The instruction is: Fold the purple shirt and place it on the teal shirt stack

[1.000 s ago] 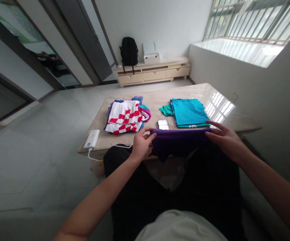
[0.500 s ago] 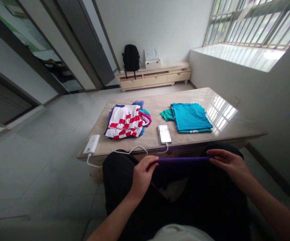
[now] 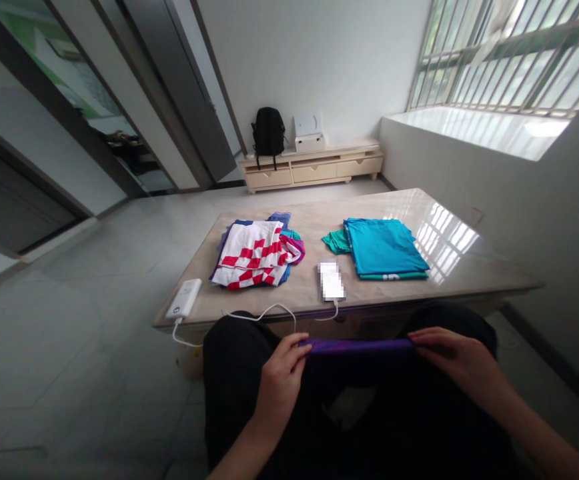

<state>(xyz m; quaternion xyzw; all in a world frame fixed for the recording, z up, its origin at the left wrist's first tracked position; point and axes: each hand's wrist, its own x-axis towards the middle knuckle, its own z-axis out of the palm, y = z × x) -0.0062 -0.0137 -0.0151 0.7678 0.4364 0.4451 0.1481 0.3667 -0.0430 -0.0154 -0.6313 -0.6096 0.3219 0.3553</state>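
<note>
A purple garment (image 3: 359, 347) is stretched flat between my two hands, just above my lap in black trousers. My left hand (image 3: 282, 383) pinches its left end with curled fingers. My right hand (image 3: 457, 363) grips its right end. Both hands sit below the near edge of the marble table (image 3: 449, 267). On the table lie a red-and-white checked shirt (image 3: 254, 250) on a pile of clothes at the left and a folded teal shirt (image 3: 382, 247) at the right.
A phone (image 3: 330, 280) lies between the two piles, joined by a white cable to a white power bank (image 3: 185, 298) at the table's left corner. A cream low cabinet (image 3: 314, 167) with a black backpack (image 3: 268, 131) stands by the far wall. A barred window is at right.
Both hands have come down from table height to my lap with the purple garment, which now shows edge-on. The phone, hidden before, is uncovered.
</note>
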